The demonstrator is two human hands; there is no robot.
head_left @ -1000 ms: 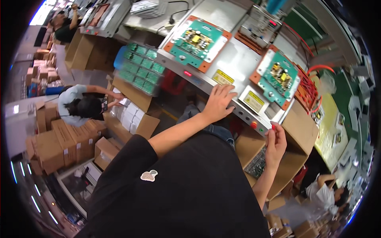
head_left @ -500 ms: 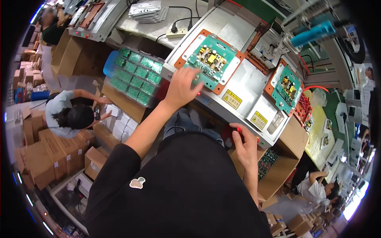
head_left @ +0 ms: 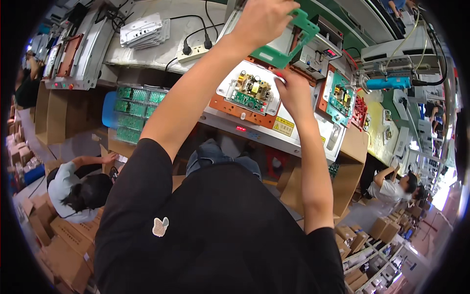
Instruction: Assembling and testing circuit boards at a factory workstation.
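Note:
My left hand point(head_left: 262, 19) is raised high and grips a green frame-shaped lid point(head_left: 289, 46), lifted up off an orange-based test fixture point(head_left: 235, 105). A green circuit board point(head_left: 252, 90) with small parts lies exposed in the white cradle of that fixture. My right hand point(head_left: 293, 93) is at the right edge of the cradle, fingers touching the board's corner; whether it grips the board I cannot tell. A second fixture point(head_left: 340, 98) with another green board stands just to the right.
A blue tray of green boards point(head_left: 134, 110) sits left of the fixture. A white power strip point(head_left: 196, 51) and a stack of white plates point(head_left: 144, 29) lie behind. Cardboard boxes point(head_left: 342, 186) stand under the bench. One person crouches at lower left point(head_left: 78, 188), another at right point(head_left: 391, 186).
My left hand went from pressing on the fixture to lifting its green lid upward. My right hand rose from the bench's lower edge to the board's right corner. The view shifted left along the bench.

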